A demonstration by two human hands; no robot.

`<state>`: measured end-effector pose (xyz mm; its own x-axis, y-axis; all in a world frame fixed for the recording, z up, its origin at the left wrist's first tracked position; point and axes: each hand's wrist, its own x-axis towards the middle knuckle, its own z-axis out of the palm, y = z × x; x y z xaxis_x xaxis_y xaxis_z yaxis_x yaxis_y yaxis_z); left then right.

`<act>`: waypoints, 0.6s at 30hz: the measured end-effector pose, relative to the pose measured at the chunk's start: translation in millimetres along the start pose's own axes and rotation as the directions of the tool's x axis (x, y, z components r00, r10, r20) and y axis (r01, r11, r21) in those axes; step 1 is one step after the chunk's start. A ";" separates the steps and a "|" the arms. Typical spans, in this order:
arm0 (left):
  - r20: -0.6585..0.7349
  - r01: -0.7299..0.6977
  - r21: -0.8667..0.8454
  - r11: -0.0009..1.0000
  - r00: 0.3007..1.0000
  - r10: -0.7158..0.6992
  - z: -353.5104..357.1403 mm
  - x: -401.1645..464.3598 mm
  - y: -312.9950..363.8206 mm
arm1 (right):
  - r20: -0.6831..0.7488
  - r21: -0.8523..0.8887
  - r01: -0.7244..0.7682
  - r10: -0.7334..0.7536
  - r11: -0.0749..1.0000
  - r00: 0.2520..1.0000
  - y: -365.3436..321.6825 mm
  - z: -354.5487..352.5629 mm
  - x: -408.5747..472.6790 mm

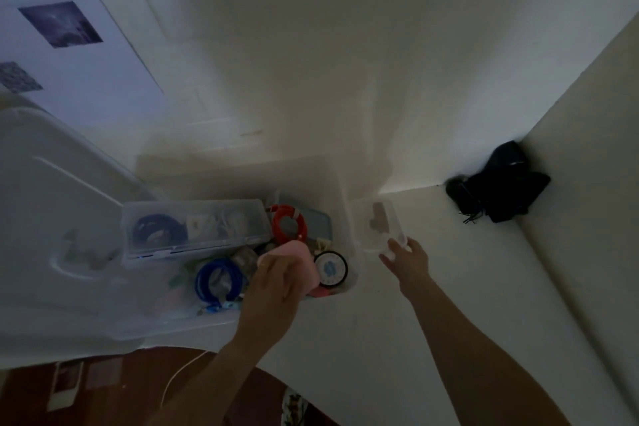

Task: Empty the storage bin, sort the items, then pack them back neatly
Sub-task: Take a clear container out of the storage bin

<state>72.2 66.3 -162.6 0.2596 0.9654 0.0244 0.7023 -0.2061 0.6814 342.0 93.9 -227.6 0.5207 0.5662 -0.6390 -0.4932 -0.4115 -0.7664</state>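
Note:
The translucent storage bin stands open on a white surface. Inside lie a clear flat case with cables, an orange coiled cable, a blue coiled cable and a round black-rimmed reel. My left hand is over the bin, fingers closed on a pink object. My right hand reaches out to the right of the bin and grips the near corner of a small clear plastic box, which lies on the white surface just outside the bin wall.
The bin's clear lid leans at the left. A black bundle with cords sits in the corner at the right, against a white wall. Brown floor and a thin white cord show at the bottom.

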 end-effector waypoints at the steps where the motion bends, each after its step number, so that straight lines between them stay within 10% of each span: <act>1: -0.013 -0.004 0.028 1.000 1.000 0.005 2.5 2.2 -1.9 | 0.011 -0.031 0.001 0.000 1.000 1.000 3.0 4.0 6.7; 7: -0.027 0.006 0.161 0.987 1.000 -0.001 9.4 5.4 -4.4 | -0.021 -0.330 0.034 -0.044 0.944 0.999 6.5 8.8 18.0; 11: -0.010 0.197 -0.060 0.979 0.980 -0.198 5.9 7.2 2.7 | -0.043 -0.536 0.339 -0.426 0.773 0.904 -17.7 15.6 -32.5; 15: -0.027 0.520 -0.635 0.572 0.724 -0.689 -26.1 18.6 9.1 | 0.110 -0.409 0.684 -0.712 0.604 0.694 -40.3 42.7 -118.8; 18: 0.075 0.491 -0.837 0.242 0.541 -0.837 -60.2 29.3 -10.7 | 0.298 -0.354 0.774 -0.722 0.524 0.625 -36.8 70.7 -163.5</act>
<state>32.4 106.4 -125.1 -0.3979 0.6832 -0.6123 -0.2571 0.5576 0.7893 225.7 67.0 -90.3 0.4735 0.8636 0.1731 0.3912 -0.0301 -0.9198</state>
